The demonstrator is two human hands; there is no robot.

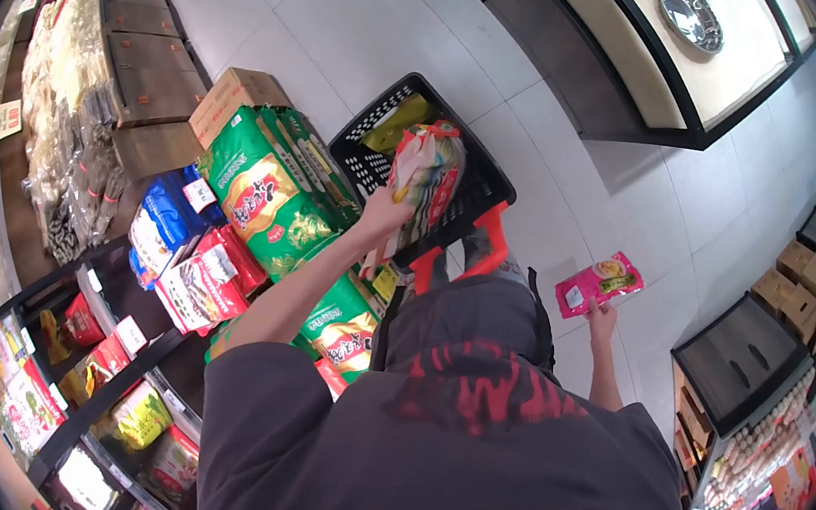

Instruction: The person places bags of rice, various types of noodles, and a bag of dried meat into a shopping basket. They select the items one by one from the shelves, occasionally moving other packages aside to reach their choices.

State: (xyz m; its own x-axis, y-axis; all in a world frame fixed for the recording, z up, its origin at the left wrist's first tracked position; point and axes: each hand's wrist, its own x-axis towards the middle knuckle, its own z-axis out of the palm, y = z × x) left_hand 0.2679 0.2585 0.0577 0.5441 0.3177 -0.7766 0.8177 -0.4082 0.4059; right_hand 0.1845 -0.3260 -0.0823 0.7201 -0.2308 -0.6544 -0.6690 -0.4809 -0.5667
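My left hand (385, 214) is closed on a clear and red plastic package (429, 177) inside a black basket (488, 160) with orange handles. Beside that package in the basket lies a yellow-green packet (398, 123). Out to the right, my right hand (601, 318) grips the lower edge of a pink packet (600, 283), which hangs over the tiled floor. Large green bags (265, 196) stand just left of the basket, close to my left forearm.
Shelves with packaged goods (109, 365) run along the left. A cardboard box (234, 98) stands behind the green bags. At the upper right is a dark-framed display case (607, 61). Crates and boxes (742, 358) are at the lower right.
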